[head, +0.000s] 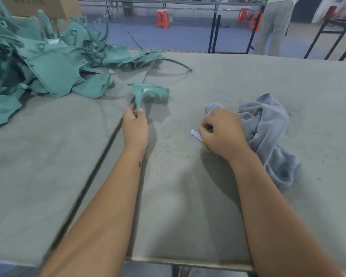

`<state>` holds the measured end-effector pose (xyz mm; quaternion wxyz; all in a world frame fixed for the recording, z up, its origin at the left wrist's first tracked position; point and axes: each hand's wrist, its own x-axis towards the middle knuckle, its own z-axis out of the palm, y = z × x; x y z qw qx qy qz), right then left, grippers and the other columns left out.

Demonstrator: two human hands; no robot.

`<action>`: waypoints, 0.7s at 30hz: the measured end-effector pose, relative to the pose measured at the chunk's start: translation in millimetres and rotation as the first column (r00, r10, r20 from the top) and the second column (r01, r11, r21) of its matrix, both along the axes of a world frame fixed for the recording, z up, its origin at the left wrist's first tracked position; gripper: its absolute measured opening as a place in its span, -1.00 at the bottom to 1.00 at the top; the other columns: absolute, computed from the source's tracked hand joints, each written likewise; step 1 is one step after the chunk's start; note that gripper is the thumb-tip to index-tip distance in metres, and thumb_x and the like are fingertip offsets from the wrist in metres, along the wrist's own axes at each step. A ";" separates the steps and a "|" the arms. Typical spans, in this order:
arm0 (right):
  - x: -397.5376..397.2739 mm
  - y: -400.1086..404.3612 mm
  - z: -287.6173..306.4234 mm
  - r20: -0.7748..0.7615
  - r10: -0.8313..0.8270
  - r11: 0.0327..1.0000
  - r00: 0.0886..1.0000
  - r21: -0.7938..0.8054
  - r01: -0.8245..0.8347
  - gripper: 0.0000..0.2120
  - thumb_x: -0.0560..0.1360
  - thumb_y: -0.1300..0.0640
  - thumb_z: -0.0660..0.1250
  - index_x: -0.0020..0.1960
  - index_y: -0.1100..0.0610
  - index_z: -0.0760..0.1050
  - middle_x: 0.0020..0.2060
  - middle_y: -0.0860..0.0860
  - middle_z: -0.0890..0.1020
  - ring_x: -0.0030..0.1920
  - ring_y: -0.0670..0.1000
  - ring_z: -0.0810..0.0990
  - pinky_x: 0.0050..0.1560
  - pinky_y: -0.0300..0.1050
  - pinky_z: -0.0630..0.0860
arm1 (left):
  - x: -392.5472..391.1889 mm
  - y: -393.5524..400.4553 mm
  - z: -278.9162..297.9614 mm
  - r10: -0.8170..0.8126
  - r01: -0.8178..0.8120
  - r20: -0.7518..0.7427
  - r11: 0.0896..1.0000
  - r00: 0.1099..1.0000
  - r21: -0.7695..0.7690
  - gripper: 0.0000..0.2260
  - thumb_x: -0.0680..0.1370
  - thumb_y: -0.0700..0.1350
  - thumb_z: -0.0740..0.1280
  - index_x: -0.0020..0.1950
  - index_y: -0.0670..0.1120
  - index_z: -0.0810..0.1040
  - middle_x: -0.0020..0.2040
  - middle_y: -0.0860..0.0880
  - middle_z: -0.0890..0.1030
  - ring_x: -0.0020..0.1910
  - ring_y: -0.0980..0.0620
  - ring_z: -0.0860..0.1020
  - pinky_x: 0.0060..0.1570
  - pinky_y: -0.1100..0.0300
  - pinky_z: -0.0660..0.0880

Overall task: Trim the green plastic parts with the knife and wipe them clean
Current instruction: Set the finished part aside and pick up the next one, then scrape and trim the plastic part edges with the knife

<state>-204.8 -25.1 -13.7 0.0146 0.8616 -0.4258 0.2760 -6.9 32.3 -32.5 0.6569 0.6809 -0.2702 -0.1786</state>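
Note:
My left hand (135, 126) pinches the near tip of a small green plastic part (150, 93) that lies on the grey table (188, 196) near its middle. My right hand (222, 130) is curled over a knife (197, 134) lying on the table; the pale blade sticks out to the left and a bit of yellow handle shows under the wrist. A crumpled blue-grey cloth (268, 132) lies right beside and behind that hand. A big heap of green plastic parts (48, 62) fills the far left of the table.
A cardboard box (38, 7) stands behind the heap. A seam (100, 156) runs between two table tops. Beyond the far edge are black table frames, orange stools (163, 18) and a standing person (274, 27).

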 end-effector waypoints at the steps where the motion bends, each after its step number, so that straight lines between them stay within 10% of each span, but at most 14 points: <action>1: -1.9 2.6 0.9 -0.072 0.031 0.997 0.997 0.071 -0.025 -0.64 0.44 -0.05 0.30 -0.47 -0.03 0.27 -0.46 -0.09 0.42 -0.34 0.02 0.37 -0.19 -0.10 0.25 | -2.4 0.3 0.2 -0.032 0.031 0.062 0.999 0.998 0.015 -0.68 0.66 -0.07 0.12 0.40 0.00 0.43 0.14 0.01 0.59 0.12 -0.01 0.57 0.11 0.10 0.51; 7: -8.9 5.8 3.4 -0.104 -0.019 0.910 0.994 0.410 0.060 -0.70 0.37 -0.02 0.41 -0.15 0.23 0.50 -0.33 0.00 0.53 -0.30 0.02 0.47 -0.15 0.04 0.48 | -12.2 -0.2 -0.6 -0.139 0.142 0.186 0.990 0.973 -0.004 -0.82 0.66 -0.12 0.11 0.03 0.00 0.51 -0.28 0.08 0.47 -0.38 0.14 0.36 -0.22 0.16 0.36; 21: -27.4 1.8 20.1 -0.129 0.045 0.755 0.991 0.653 0.051 -0.82 0.39 0.15 0.41 -0.08 0.25 0.58 -0.35 0.01 0.55 -0.33 -0.04 0.47 -0.32 -0.21 0.43 | -10.6 -2.1 -3.9 -0.119 0.113 0.044 0.986 0.992 0.125 -0.83 0.62 -0.08 0.15 0.09 0.04 0.53 -0.26 0.09 0.57 -0.48 0.16 0.37 -0.44 0.24 0.35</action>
